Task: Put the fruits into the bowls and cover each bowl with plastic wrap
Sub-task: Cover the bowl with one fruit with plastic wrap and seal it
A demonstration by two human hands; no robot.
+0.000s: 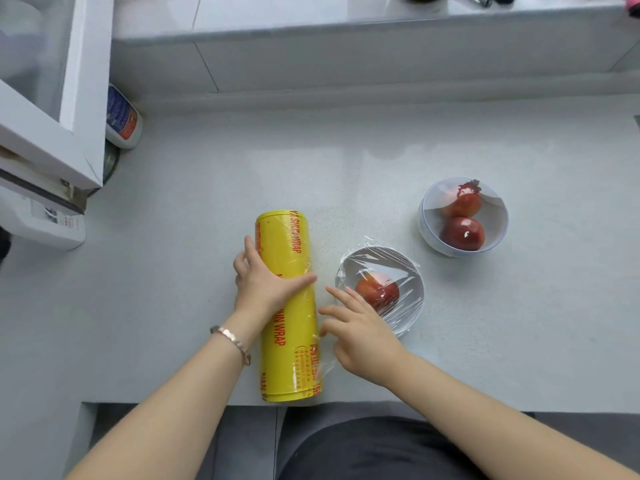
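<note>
A large yellow roll of plastic wrap (289, 306) lies lengthwise on the grey counter. My left hand (265, 277) rests flat on top of it, fingers straight. Just to the roll's right, my right hand (356, 330) has its fingers spread, their tips at a loose edge of film by the roll. A white bowl (410, 310) holding one red fruit (377, 292) sits to the right, with plastic wrap stretched over it. Farther back right stands a second white bowl (427, 220) with two red fruits (462, 233), film over its top.
The counter's front edge (207, 403) runs just below the roll. A white cabinet door (69, 98) hangs open at the left with a white bottle (123, 117) behind it. A raised ledge (346, 32) runs along the back.
</note>
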